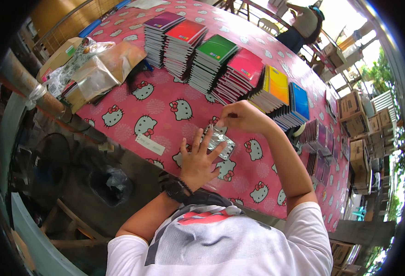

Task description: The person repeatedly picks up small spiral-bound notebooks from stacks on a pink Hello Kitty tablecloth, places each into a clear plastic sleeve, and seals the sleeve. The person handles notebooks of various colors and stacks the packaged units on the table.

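Observation:
A small flat packet in shiny clear plastic point(222, 145) lies on the pink tablecloth in front of me; dark marks run along its edge. My left hand point(197, 162) rests over the packet's left side, fingers spread and pressing lightly on it. At the packet's upper edge, my right hand point(244, 116) is closed in a pinch; what sits between the fingertips is too small to make out. Beyond my hands stand stacks of spiral notebooks: purple point(164, 20), red point(186, 31), green point(216, 48), pink point(246, 64), yellow point(276, 84) and blue point(299, 101).
A white paper strip point(150, 144) lies near the table's front edge. Plastic bags and brown paper point(99, 76) are heaped at the left, by a pole point(50, 102). More purple notebooks point(316, 137) stand at the right. Cardboard boxes point(351, 108) and another person point(303, 26) are farther off.

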The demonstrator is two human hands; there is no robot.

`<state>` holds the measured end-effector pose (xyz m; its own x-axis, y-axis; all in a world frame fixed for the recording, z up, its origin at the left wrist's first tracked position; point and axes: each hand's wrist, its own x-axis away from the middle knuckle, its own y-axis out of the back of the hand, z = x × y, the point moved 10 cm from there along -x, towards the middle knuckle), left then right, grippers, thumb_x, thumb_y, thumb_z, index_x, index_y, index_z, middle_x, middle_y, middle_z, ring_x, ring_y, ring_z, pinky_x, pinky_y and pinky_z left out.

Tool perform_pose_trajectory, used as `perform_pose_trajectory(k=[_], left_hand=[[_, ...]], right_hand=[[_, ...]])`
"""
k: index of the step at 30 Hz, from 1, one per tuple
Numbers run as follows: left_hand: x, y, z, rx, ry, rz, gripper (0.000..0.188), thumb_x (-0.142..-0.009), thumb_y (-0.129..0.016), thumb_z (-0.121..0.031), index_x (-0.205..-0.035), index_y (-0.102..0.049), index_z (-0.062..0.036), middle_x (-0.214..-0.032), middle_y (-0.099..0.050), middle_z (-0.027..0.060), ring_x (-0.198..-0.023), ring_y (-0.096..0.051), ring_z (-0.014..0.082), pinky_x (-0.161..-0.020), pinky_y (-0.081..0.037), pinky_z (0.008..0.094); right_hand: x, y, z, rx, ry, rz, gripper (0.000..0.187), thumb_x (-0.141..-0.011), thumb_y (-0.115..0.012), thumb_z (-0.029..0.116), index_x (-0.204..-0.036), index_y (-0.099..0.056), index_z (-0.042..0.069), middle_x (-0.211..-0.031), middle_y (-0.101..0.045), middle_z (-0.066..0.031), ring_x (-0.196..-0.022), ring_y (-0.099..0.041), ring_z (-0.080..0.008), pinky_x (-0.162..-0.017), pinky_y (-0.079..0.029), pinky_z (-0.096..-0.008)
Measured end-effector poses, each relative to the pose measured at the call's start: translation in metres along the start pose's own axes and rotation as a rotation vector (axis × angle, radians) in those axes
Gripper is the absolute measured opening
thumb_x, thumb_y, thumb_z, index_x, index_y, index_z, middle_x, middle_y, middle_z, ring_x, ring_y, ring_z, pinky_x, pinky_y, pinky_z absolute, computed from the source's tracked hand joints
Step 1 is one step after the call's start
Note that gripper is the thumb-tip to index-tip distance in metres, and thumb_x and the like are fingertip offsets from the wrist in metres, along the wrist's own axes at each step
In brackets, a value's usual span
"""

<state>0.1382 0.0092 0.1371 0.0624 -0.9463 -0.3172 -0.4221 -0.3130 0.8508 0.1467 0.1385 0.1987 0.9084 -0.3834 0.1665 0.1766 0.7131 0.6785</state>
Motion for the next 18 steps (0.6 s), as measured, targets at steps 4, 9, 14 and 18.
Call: perform_pose_trajectory(k=[4,9,14,18], left_hand=[[0.001,0.003,0.0,0.01,-0.014,-0.013,0.078,-0.062,-0.076,-0.037,-0.133,-0.044,-0.0328,-0.147,-0.025,0.0129,-0.137,-0.02,0.0332,-0.099,-0.02,0.0646],[0.002,0.003,0.001,-0.003,-0.023,0.002,0.079,-0.063,-0.076,-0.037,-0.134,-0.043,-0.0324,-0.148,-0.024,0.0129,-0.137,-0.02,0.0323,-0.099,-0.019,0.0659],[0.002,0.001,0.002,-0.032,-0.021,-0.003,0.083,-0.061,-0.078,-0.038,-0.135,-0.04,-0.0333,-0.148,-0.022,0.012,-0.137,-0.02,0.03,-0.099,-0.02,0.0671],[0.002,-0.001,0.001,-0.045,-0.027,-0.002,0.082,-0.061,-0.077,-0.037,-0.134,-0.042,-0.033,-0.148,-0.023,0.0121,-0.137,-0.021,0.0306,-0.099,-0.017,0.0682]], right_hand=[[0.02,-0.006,-0.042,-0.343,-0.214,-0.269,0.031,-0.083,-0.07,0.03,-0.072,-0.061,0.003,-0.059,-0.054,0.0013,-0.055,-0.044,-0.0045,-0.051,-0.035,-0.0236],[0.035,-0.028,-0.055,-0.52,-0.259,-0.367,0.029,-0.085,-0.069,0.03,-0.075,-0.062,0.003,-0.061,-0.053,0.0037,-0.057,-0.044,-0.0028,-0.051,-0.034,-0.0205],[0.041,-0.02,-0.046,-0.354,-0.233,-0.456,0.029,-0.082,-0.071,0.026,-0.071,-0.061,0.001,-0.059,-0.053,0.003,-0.056,-0.044,-0.0036,-0.049,-0.036,-0.0226],[0.043,-0.024,-0.05,-0.001,-0.369,-0.453,0.037,-0.075,-0.076,0.031,-0.066,-0.059,0.0,-0.055,-0.056,-0.0045,-0.051,-0.05,-0.0112,-0.048,-0.041,-0.0288]])
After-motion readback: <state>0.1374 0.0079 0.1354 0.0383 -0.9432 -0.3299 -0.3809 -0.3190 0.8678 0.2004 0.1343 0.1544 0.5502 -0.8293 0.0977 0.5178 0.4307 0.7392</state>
